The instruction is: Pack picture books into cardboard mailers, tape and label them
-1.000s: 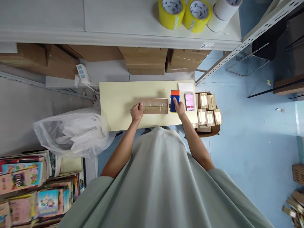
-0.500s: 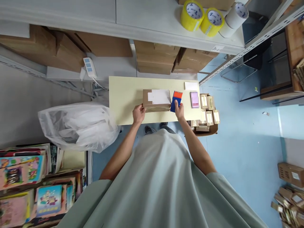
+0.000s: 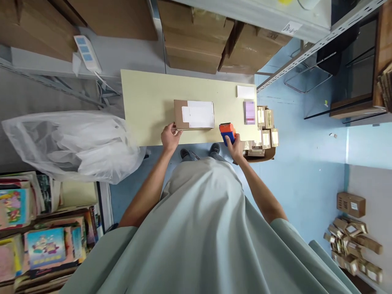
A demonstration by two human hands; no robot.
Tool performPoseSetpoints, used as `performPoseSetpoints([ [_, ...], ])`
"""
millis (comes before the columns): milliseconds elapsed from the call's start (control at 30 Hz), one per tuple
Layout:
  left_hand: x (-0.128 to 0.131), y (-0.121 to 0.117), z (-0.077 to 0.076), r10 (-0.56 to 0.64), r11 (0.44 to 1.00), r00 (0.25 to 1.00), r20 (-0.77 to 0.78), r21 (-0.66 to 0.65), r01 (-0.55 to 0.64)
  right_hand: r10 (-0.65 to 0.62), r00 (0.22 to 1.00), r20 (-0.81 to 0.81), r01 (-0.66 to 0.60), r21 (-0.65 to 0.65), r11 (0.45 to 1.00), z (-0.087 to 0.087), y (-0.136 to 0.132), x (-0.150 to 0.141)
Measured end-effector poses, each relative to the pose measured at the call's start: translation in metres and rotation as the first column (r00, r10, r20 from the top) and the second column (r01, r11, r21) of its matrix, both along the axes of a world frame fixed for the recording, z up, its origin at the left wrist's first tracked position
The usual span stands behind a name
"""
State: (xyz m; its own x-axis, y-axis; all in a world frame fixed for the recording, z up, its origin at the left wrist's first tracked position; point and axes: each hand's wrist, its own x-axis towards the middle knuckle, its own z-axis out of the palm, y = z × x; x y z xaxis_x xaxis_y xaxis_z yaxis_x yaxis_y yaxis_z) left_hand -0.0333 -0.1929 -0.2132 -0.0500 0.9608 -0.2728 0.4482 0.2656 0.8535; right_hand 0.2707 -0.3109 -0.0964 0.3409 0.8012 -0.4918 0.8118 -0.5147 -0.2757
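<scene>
A brown cardboard parcel (image 3: 178,114) with white labels on top lies on the pale yellow table (image 3: 147,106). At its near left corner is my left hand (image 3: 170,137), fingers closed on the edge. My right hand (image 3: 235,147) is wrapped round a blue and orange hand-held device (image 3: 227,131). It is tilted, over the table's front edge, to the right of the parcel and apart from it. What kind of device it is, I cannot tell.
A purple card (image 3: 249,112) and a white slip (image 3: 245,92) lie at the table's right end. Beside it stands a carton of small parcels (image 3: 266,139). A clear plastic bag (image 3: 73,147) bulges at the left, above stacked books (image 3: 45,249). Shelved boxes (image 3: 196,45) stand behind.
The device has moved from beside the parcel toward me, and it is turned so its orange side shows more. My left hand stays at the parcel's corner. The camera view has shifted.
</scene>
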Motion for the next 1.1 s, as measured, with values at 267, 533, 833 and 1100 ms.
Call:
performPoseSetpoints([
  [267,0.013,-0.001,0.004,-0.019,0.998,0.975,-0.223,0.053,0.032,0.382,0.907,0.176,-0.373,-0.083,0.924,-0.041,-0.012,0.038],
  [533,0.045,0.001,0.003,0.031,0.998,0.957,-0.288,0.065,-0.013,0.635,0.738,0.229,-0.641,-0.058,0.766,-0.063,0.013,0.079],
  [833,0.098,0.029,0.036,-0.08,0.891,0.95,-0.303,0.405,0.205,0.795,0.534,0.289,-0.825,-0.029,0.565,-0.084,0.054,0.101],
  [1100,0.146,0.101,0.008,-0.358,0.825,0.888,-0.287,0.347,0.445,0.84,0.459,0.288,-0.862,-0.083,0.499,-0.086,0.072,0.091],
])
